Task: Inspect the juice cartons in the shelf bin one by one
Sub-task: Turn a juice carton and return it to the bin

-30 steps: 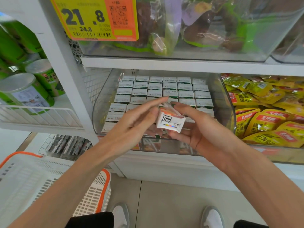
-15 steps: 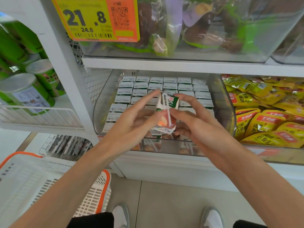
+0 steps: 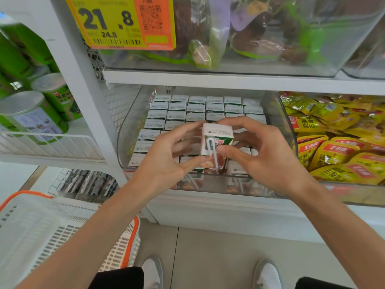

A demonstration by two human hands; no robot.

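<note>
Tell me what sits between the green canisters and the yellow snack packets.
Head view: the clear shelf bin packed with juice cartons; in front of it the left hand and right hand hold one carton.

We find juice cartons (image 3: 195,108) packed edge to edge in the back rows of the shelf bin (image 3: 133,122). Open room only above their tops, beneath the shelf board (image 3: 208,79). Left grip (image 3: 164,163), right grip (image 3: 268,161) and the held carton (image 3: 216,140) occupy the front middle. Yellow pouches (image 3: 333,155) lie just right.
</note>
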